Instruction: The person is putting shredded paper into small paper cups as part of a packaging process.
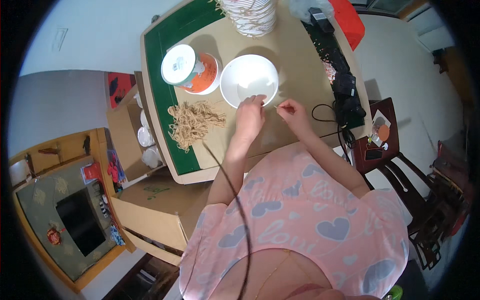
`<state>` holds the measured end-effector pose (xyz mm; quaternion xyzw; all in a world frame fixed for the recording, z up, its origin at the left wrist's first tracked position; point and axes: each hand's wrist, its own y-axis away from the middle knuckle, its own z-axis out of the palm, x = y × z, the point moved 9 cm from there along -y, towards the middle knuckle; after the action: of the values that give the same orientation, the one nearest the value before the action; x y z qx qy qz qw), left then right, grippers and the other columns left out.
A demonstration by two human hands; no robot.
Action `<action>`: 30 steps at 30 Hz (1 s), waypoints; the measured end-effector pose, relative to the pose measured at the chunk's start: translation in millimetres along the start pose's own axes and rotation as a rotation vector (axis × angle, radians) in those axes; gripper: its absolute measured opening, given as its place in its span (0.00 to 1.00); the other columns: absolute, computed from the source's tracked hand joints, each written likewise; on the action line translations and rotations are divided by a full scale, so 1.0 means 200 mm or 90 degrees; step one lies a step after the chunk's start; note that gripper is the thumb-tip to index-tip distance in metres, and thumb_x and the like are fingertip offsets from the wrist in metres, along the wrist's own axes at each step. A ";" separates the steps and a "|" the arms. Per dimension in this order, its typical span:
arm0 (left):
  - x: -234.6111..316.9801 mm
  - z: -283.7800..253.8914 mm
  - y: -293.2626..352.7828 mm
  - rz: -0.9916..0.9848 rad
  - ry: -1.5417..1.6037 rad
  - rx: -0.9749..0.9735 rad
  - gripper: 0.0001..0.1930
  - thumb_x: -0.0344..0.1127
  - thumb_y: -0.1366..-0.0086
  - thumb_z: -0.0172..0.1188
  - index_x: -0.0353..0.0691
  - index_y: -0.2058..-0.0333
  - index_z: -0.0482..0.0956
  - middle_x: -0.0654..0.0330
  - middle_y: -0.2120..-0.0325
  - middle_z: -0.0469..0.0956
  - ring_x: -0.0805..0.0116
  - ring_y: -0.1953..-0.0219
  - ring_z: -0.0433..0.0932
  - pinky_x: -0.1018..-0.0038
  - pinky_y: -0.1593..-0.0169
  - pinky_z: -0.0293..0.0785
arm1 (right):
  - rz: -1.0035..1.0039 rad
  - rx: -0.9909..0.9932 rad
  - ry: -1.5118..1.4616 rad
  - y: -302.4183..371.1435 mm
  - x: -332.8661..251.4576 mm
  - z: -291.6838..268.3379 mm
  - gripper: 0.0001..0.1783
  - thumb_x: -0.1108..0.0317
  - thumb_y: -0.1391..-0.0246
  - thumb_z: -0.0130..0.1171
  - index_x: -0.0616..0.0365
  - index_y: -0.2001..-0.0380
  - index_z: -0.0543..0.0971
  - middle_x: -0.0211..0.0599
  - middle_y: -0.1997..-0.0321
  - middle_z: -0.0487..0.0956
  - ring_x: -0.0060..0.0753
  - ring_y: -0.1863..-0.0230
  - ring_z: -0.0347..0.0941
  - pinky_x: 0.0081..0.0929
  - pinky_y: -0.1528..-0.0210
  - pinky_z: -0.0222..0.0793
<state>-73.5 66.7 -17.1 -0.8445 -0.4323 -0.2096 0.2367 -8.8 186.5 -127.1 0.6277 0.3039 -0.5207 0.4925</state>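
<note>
My left hand (249,116) rests at the near rim of a white paper bowl (248,80) on the brown table top, fingers pinched on the bowl's edge. My right hand (293,113) is just to its right, thumb and finger pinched on a thin pale string that runs toward the bowl. A loose heap of tan strings (192,122) lies to the left of my left hand. Behind it, a lying stack of bowls (192,67) with white and orange sides points its base toward me.
A tall stack of white bowls (251,16) stands at the table's far edge. Black devices and cables (347,92) lie along the right side, a red object (347,20) beyond. An open cardboard box (135,132) with bowls sits left of the table, a dark wooden chair (382,145) to the right.
</note>
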 end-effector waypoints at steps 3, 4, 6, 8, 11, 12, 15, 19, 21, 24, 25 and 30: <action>-0.07 0.02 -0.03 -0.059 0.069 -0.056 0.15 0.20 0.50 0.57 0.37 0.61 0.78 0.50 0.70 0.76 0.54 0.67 0.77 0.66 0.61 0.74 | -0.056 0.003 -0.010 -0.07 -0.02 0.04 0.04 0.73 0.53 0.59 0.61 0.73 0.76 0.30 0.72 0.77 0.21 0.69 0.72 0.20 0.62 0.68; -0.09 0.03 -0.04 -0.112 0.124 -0.087 0.15 0.19 0.48 0.56 0.36 0.60 0.77 0.52 0.71 0.76 0.58 0.68 0.77 0.69 0.62 0.74 | -0.056 0.010 -0.013 -0.08 -0.03 0.04 0.04 0.73 0.53 0.59 0.61 0.73 0.76 0.30 0.72 0.77 0.21 0.69 0.72 0.20 0.62 0.68; -0.13 0.04 -0.03 -0.163 0.195 -0.110 0.16 0.17 0.46 0.54 0.36 0.57 0.77 0.55 0.70 0.77 0.69 0.69 0.76 0.76 0.65 0.73 | -0.111 0.003 -0.056 -0.08 -0.10 0.07 0.05 0.72 0.53 0.59 0.62 0.72 0.76 0.32 0.70 0.77 0.22 0.68 0.73 0.20 0.63 0.68; -0.13 0.05 -0.03 -0.169 0.211 -0.121 0.17 0.17 0.46 0.54 0.36 0.57 0.77 0.55 0.69 0.78 0.69 0.68 0.76 0.76 0.64 0.73 | -0.110 0.006 -0.051 -0.08 -0.11 0.08 0.05 0.72 0.53 0.60 0.62 0.72 0.75 0.33 0.70 0.77 0.23 0.67 0.73 0.21 0.62 0.69; -0.13 0.06 -0.02 -0.179 0.230 -0.134 0.19 0.16 0.46 0.53 0.37 0.56 0.77 0.56 0.68 0.78 0.70 0.67 0.76 0.76 0.63 0.73 | -0.118 0.007 -0.046 -0.08 -0.13 0.07 0.06 0.72 0.53 0.60 0.62 0.72 0.75 0.33 0.70 0.76 0.23 0.67 0.73 0.22 0.63 0.69; -0.13 0.06 -0.02 -0.181 0.231 -0.137 0.19 0.16 0.47 0.53 0.37 0.55 0.77 0.56 0.67 0.78 0.70 0.67 0.76 0.76 0.62 0.73 | -0.128 0.006 -0.050 -0.08 -0.14 0.07 0.06 0.72 0.53 0.61 0.62 0.72 0.75 0.33 0.71 0.76 0.24 0.67 0.73 0.22 0.63 0.69; -0.11 0.07 -0.02 -0.178 0.264 -0.136 0.20 0.16 0.47 0.53 0.38 0.55 0.76 0.56 0.67 0.78 0.69 0.67 0.76 0.76 0.62 0.73 | -0.118 0.003 -0.045 -0.09 -0.13 0.06 0.05 0.73 0.53 0.61 0.62 0.72 0.75 0.33 0.71 0.76 0.23 0.67 0.73 0.22 0.63 0.69; -0.07 0.07 -0.02 -0.197 0.243 -0.160 0.20 0.16 0.47 0.53 0.36 0.55 0.76 0.55 0.66 0.78 0.68 0.66 0.76 0.76 0.62 0.73 | -0.109 0.000 -0.046 -0.10 -0.10 0.06 0.05 0.72 0.53 0.61 0.61 0.72 0.76 0.32 0.71 0.76 0.23 0.67 0.74 0.21 0.63 0.69; -0.06 0.09 -0.01 -0.142 0.247 -0.180 0.18 0.18 0.46 0.53 0.36 0.55 0.76 0.55 0.65 0.78 0.66 0.66 0.77 0.75 0.63 0.72 | -0.079 -0.016 -0.019 -0.09 -0.08 0.06 0.05 0.73 0.52 0.61 0.61 0.72 0.76 0.31 0.72 0.76 0.23 0.67 0.74 0.20 0.63 0.69; -0.04 0.15 0.01 -0.129 0.288 -0.224 0.17 0.21 0.44 0.52 0.38 0.55 0.77 0.54 0.63 0.78 0.65 0.66 0.77 0.73 0.63 0.72 | -0.088 0.006 -0.035 -0.09 0.02 0.01 0.05 0.72 0.52 0.61 0.61 0.72 0.76 0.30 0.73 0.75 0.23 0.69 0.73 0.20 0.64 0.69; -0.05 0.17 0.02 -0.126 0.310 -0.210 0.15 0.24 0.43 0.53 0.40 0.56 0.78 0.51 0.64 0.78 0.61 0.67 0.77 0.71 0.63 0.72 | -0.090 -0.005 -0.025 -0.08 0.02 0.00 0.05 0.72 0.52 0.61 0.61 0.72 0.76 0.30 0.73 0.75 0.23 0.69 0.73 0.20 0.64 0.69; -0.12 0.24 0.04 -0.098 0.199 -0.178 0.08 0.27 0.43 0.55 0.38 0.65 0.79 0.49 0.72 0.78 0.53 0.69 0.77 0.67 0.63 0.72 | -0.013 -0.073 0.021 -0.05 0.08 0.02 0.06 0.72 0.51 0.60 0.61 0.69 0.76 0.28 0.74 0.76 0.20 0.71 0.72 0.18 0.67 0.67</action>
<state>-73.6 74.7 -70.2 -0.7910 -0.4202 -0.4133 0.1645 -16.0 184.1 -144.6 0.6038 0.3479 -0.4971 0.5170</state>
